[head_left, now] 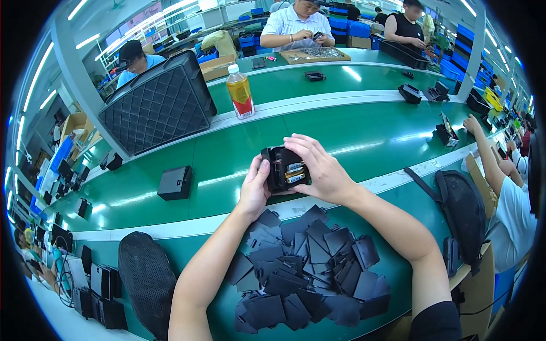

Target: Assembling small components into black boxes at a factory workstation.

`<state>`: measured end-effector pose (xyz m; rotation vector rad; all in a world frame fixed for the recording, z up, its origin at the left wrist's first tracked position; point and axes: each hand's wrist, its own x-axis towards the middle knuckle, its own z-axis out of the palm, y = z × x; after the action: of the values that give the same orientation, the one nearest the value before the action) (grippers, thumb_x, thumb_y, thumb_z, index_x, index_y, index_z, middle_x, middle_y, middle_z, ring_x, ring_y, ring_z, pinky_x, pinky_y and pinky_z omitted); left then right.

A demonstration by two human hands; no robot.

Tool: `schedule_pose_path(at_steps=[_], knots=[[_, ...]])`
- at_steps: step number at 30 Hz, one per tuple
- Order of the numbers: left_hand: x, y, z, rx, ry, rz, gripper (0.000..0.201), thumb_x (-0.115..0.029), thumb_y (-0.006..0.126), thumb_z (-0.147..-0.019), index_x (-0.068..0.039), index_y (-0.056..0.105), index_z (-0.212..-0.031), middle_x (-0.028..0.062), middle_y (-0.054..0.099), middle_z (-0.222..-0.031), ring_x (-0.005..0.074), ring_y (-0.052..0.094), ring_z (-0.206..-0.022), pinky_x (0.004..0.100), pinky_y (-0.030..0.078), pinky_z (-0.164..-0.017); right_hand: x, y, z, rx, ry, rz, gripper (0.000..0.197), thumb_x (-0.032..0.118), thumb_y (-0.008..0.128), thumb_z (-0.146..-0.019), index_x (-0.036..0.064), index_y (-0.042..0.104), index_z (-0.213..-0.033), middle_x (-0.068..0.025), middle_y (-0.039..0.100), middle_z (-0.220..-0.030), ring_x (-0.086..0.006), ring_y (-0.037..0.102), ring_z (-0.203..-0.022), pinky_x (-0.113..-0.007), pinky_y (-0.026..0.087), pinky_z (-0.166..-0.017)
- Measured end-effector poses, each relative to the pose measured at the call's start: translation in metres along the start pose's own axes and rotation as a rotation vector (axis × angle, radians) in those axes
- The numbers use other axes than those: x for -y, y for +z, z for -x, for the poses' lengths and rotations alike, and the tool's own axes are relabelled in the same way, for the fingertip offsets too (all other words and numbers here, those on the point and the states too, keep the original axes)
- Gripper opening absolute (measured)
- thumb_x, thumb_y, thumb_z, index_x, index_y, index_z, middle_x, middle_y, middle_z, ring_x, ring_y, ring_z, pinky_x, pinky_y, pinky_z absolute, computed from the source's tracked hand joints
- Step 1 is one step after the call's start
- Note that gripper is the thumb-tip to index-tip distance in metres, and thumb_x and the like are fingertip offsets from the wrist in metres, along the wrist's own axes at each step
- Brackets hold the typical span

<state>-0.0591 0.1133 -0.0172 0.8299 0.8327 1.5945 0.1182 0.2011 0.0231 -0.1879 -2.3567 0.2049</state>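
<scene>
Black case is clasped between left hand and right hand, center frame.
Black plates are piled lower center.

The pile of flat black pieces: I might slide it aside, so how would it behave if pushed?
The pile would probably spread and shed pieces, since they overlap loosely at odd angles. Each piece looks thin, so likely light; their straight edges suggest stiffness.

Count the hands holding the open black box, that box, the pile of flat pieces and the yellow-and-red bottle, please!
Hands (left hand, right hand): 2
Open black box: 1
Pile of flat pieces: 1
Yellow-and-red bottle: 1
Total: 5
</scene>
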Motion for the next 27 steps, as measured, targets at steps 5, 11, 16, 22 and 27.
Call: schedule_pose_path(at_steps=[5,11,16,22,27], knots=[[-0.005,-0.011,0.001,-0.085,0.000,-0.038,0.041,-0.034,0.050,-0.101,-0.008,0.039,-0.131,0.0139,0.057,-0.116,0.0239,0.065,-0.095,0.0360,0.060,-0.075,0.007,0.009,0.000,-0.069,-0.059,-0.049,0.088,0.007,0.080,-0.063,0.0043,0.038,-0.140,-0.0127,0.045,-0.138,-0.0328,0.042,-0.129,-0.042,0.042,-0.107],[0.004,-0.017,0.004,-0.183,0.123,-0.463,0.042,-0.031,0.056,-0.098,-0.008,0.039,-0.129,0.0153,0.058,-0.113,0.0231,0.066,-0.090,0.0347,0.059,-0.071,0.016,0.010,-0.005,-0.030,-0.061,-0.087,0.087,0.008,0.081,-0.063,0.0035,0.038,-0.140,-0.0123,0.045,-0.139,-0.0321,0.043,-0.128,-0.041,0.042,-0.107],[-0.010,-0.005,0.010,-0.064,-0.008,-0.170,0.042,-0.024,0.059,-0.097,-0.008,0.039,-0.130,0.0164,0.059,-0.109,0.0234,0.065,-0.088,0.0333,0.059,-0.071,0.017,0.010,-0.005,0.007,0.059,-0.048,0.088,0.010,0.082,-0.064,0.0030,0.038,-0.140,-0.0124,0.044,-0.139,-0.0329,0.042,-0.129,-0.041,0.042,-0.107],[-0.006,-0.001,0.010,0.003,-0.021,0.088,0.042,-0.018,0.060,-0.096,-0.007,0.038,-0.130,0.0184,0.059,-0.108,0.0256,0.066,-0.088,0.0348,0.060,-0.069,0.012,0.010,-0.001,0.070,0.081,0.044,0.087,0.017,0.082,-0.067,0.0017,0.038,-0.140,-0.0112,0.043,-0.141,-0.0335,0.039,-0.131,-0.043,0.042,-0.106],[0.012,-0.016,0.006,-0.037,0.088,-0.265,0.043,-0.019,0.058,-0.097,-0.006,0.037,-0.132,0.0199,0.058,-0.111,0.0276,0.066,-0.091,0.0385,0.062,-0.069,0.009,0.012,-0.002,0.061,0.014,0.107,0.082,0.025,0.081,-0.074,-0.0002,0.038,-0.139,-0.0165,0.046,-0.136,-0.0333,0.047,-0.123,-0.042,0.046,-0.099]])
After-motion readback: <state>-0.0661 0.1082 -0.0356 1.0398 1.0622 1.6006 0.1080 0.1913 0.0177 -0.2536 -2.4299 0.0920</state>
